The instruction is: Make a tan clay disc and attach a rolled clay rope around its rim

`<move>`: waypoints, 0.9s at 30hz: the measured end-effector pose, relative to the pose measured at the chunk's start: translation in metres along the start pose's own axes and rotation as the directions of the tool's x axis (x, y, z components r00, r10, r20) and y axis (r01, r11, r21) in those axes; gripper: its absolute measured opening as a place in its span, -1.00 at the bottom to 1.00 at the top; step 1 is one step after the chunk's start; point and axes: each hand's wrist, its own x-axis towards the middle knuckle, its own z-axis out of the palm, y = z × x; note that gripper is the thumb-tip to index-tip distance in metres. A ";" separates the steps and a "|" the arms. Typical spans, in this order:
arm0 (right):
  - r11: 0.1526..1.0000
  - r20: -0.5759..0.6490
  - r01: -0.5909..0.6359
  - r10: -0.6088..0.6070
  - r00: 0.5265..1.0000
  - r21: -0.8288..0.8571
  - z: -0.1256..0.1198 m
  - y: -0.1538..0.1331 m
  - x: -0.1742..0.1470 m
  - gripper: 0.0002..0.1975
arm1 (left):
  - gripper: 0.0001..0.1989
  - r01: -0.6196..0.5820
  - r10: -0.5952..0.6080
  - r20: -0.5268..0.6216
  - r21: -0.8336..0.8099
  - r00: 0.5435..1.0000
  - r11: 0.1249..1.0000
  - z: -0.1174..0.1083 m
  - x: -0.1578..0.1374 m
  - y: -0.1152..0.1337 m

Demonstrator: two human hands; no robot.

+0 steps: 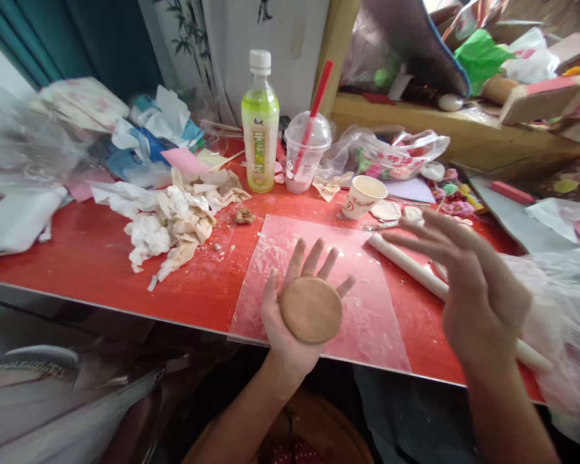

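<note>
A flat round disc of brown clay [312, 310] lies on the upturned palm of my left hand [290, 335]. The fingers of that hand are spread out beyond the disc's edge, and the hand is held over the front of a clear plastic sheet [367, 335]. My right hand [483, 296] is raised to the right, apart from the disc, with nothing in it and its fingers stretched out. Behind and below it a pale rolling pin [410, 270] slants across the table, partly hidden by the hand and wrist.
On the red table [96, 264] are crumpled tissues [188, 212], a small brown lump [244, 216], a green-capped-with-white drink bottle [261, 129], a plastic cup [305, 154] with a red straw, and a paper cup [363, 196]. Plastic bags [560, 309] lie at the right.
</note>
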 end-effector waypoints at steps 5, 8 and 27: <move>0.967 0.055 -0.137 0.152 0.987 -0.216 0.013 0.069 0.077 -0.53 | -0.48 -0.032 0.032 -0.004 0.008 0.999 0.999 0.000 0.000 -0.001; 0.962 0.138 -0.118 0.156 0.978 -0.247 0.036 0.107 0.096 -0.51 | -0.49 -0.039 0.039 -0.001 0.010 0.999 0.999 -0.001 0.000 0.000; 0.999 0.168 -0.026 0.019 0.986 0.042 0.027 0.047 0.028 -0.61 | -0.49 -0.041 0.041 -0.006 -0.002 0.999 0.999 -0.002 0.000 0.001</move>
